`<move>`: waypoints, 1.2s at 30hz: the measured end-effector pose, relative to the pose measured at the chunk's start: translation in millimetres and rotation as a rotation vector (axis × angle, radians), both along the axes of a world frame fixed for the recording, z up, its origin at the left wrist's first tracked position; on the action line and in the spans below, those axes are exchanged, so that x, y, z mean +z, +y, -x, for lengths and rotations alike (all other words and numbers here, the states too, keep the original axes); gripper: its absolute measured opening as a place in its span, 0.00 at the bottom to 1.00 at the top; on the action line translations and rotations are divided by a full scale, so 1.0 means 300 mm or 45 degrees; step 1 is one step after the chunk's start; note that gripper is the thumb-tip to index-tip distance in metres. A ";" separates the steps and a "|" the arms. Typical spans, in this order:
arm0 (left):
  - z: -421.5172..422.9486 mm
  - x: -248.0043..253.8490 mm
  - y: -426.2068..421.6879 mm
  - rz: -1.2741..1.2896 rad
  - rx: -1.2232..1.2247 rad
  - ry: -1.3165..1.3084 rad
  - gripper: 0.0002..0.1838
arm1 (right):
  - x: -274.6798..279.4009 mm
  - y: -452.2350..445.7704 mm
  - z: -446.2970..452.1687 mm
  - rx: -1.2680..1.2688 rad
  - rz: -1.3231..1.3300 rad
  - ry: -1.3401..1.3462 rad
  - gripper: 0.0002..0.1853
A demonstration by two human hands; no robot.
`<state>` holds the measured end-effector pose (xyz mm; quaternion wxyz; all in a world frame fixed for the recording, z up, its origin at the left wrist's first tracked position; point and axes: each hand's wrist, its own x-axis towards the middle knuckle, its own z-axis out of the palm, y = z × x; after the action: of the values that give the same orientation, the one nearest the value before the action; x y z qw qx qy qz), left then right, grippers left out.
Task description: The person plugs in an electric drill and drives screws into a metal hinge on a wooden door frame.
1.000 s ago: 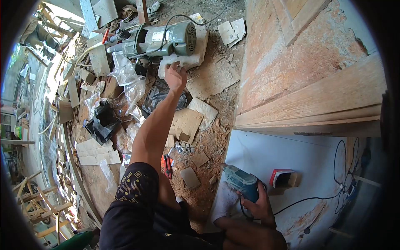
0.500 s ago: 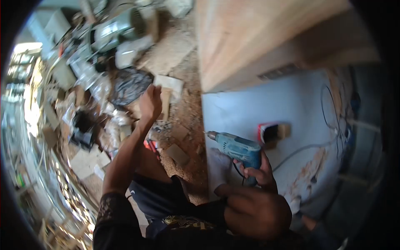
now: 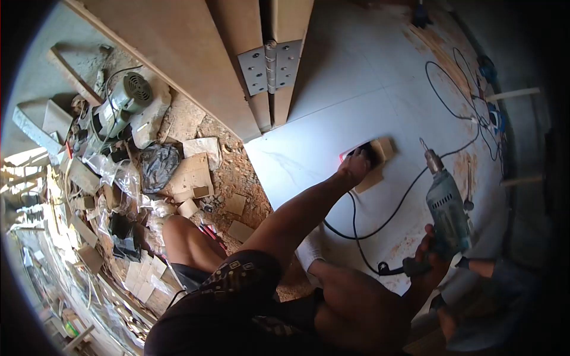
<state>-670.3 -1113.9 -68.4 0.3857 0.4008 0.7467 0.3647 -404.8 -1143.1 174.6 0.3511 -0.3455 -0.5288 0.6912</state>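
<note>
My right hand point(image 3: 430, 254) is wrapped around the handle of a blue-green power drill point(image 3: 449, 207), whose bit points up and away at the right. The drill's black cord curves across the pale tiled floor. My left hand point(image 3: 356, 167) reaches into a small open cardboard box point(image 3: 385, 153) lying on the tiles; its fingertips are hidden inside the box, so their grip does not show. Beyond the hands, a metal hinge point(image 3: 271, 66) with screw holes joins two wooden pieces of a door and frame point(image 3: 196, 65).
An electric motor point(image 3: 133, 92), a black plastic bag point(image 3: 159, 167) and cardboard scraps point(image 3: 193, 175) litter the rubble at left. Loose cables point(image 3: 451, 98) and wood shavings lie at right. Partial limbs, apparently another person's, show at lower right.
My left hand has moved from over the rubble into the box. The drill has swung right and now points upward. The view has shifted, bringing the hinge into clear sight.
</note>
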 end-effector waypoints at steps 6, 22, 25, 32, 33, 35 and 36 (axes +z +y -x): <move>0.056 -0.014 -0.013 -0.032 -0.132 0.299 0.23 | -0.060 -0.077 -0.018 -0.096 0.176 -0.069 0.44; 0.052 0.013 -0.059 -0.298 -0.158 0.502 0.17 | -0.110 -0.109 0.045 -0.006 0.214 -0.024 0.47; 0.038 0.047 -0.076 -0.441 -0.153 0.509 0.15 | -0.118 -0.117 0.039 -0.020 0.188 -0.022 0.46; 0.164 0.321 -0.278 -0.744 0.847 -0.902 0.25 | -0.150 -0.103 0.040 0.176 0.088 0.081 0.43; 0.200 0.350 -0.320 -0.841 0.939 -1.068 0.24 | -0.147 -0.102 0.062 0.174 0.090 0.078 0.43; 0.267 0.416 -0.400 -0.907 1.015 -1.089 0.23 | -0.128 -0.105 0.162 0.259 0.078 -0.057 0.43; 0.291 0.442 -0.431 -0.935 1.068 -1.137 0.24 | -0.108 -0.123 0.211 0.236 0.160 -0.054 0.37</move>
<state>-757.8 -1243.4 64.4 0.3220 -0.0040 0.4378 0.8394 -468.0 -1179.9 142.2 0.2521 -0.3311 -0.5214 0.7449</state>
